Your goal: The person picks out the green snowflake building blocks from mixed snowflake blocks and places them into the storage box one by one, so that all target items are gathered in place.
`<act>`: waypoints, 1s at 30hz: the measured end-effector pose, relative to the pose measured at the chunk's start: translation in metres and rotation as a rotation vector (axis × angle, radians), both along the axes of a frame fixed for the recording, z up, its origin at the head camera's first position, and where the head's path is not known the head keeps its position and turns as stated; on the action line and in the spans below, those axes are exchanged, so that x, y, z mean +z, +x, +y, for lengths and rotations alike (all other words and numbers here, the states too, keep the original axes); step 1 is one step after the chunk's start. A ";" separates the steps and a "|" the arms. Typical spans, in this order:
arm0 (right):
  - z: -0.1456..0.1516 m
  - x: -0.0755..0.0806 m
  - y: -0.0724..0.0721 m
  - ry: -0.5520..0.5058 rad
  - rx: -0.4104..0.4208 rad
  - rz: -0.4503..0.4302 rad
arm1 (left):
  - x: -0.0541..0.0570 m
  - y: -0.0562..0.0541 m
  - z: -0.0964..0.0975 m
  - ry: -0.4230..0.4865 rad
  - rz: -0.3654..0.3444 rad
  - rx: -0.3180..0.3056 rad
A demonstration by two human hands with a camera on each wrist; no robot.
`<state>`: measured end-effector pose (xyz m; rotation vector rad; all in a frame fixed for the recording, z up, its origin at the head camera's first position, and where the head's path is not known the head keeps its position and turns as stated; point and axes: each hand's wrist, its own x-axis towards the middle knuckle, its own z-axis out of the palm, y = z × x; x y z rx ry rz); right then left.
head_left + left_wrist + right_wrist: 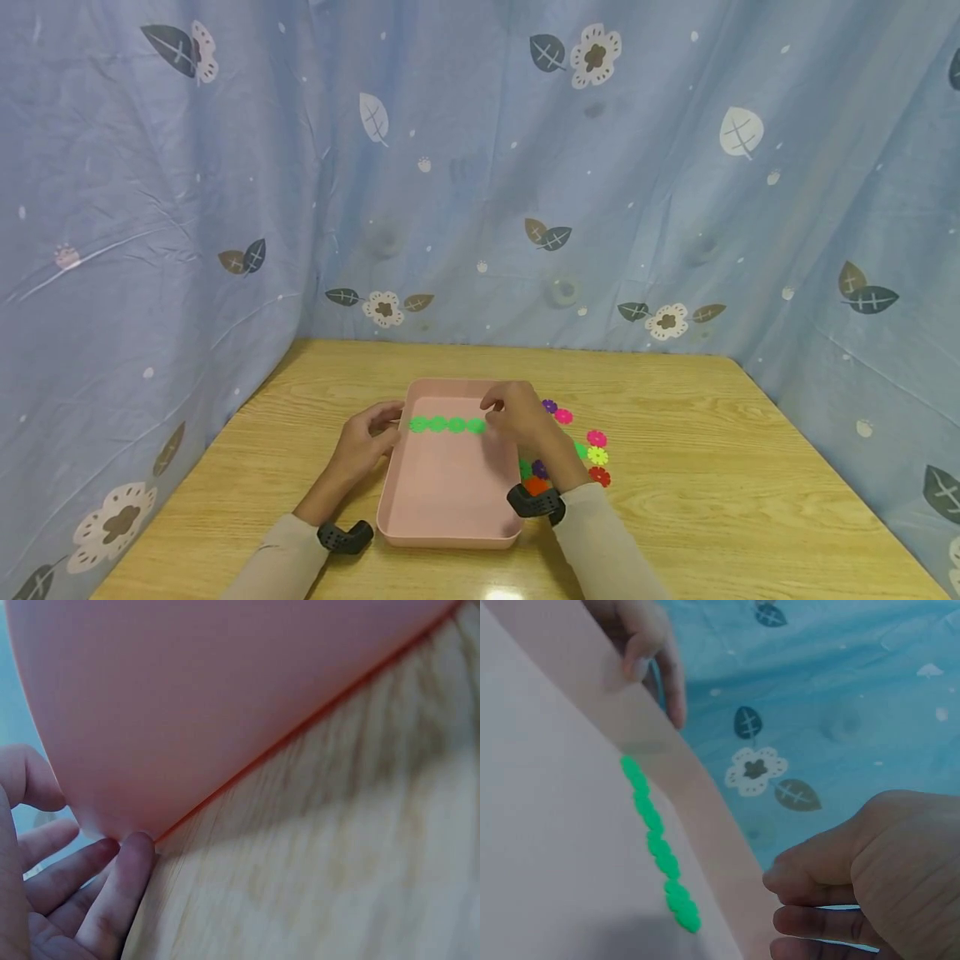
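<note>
A pink rectangular tray (453, 508) lies on the table, with several green flower-shaped plastic pieces (457, 425) in a row across its far part. My left hand (362, 442) holds the tray's left side. Its fingertips (135, 844) press low on the outer wall, and the thumb reaches the rim. Over the tray's right side, close to the row's right end, hovers my right hand (522, 414). Its fingers are loosely bent, and no piece shows between the thumb and fingers in the right wrist view, where the green row (658, 844) lies beside the hand.
To the tray's right lie scattered flower pieces: pink (596, 438), yellow (597, 456), red (599, 476), purple (550, 406) and orange (536, 486), some partly hidden by the right forearm. A blue patterned curtain (480, 183) surrounds the wooden table (712, 500).
</note>
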<state>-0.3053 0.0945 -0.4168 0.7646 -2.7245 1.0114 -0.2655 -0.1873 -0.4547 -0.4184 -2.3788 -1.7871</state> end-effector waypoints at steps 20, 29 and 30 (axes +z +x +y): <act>0.044 0.006 0.013 0.038 0.018 0.106 | -0.027 -0.019 -0.004 0.007 0.021 0.002; 0.058 0.002 0.017 0.115 0.135 0.098 | -0.017 -0.014 -0.004 -0.011 0.019 0.015; 0.060 0.002 0.018 0.117 0.147 0.088 | -0.014 -0.012 -0.002 -0.010 0.019 0.009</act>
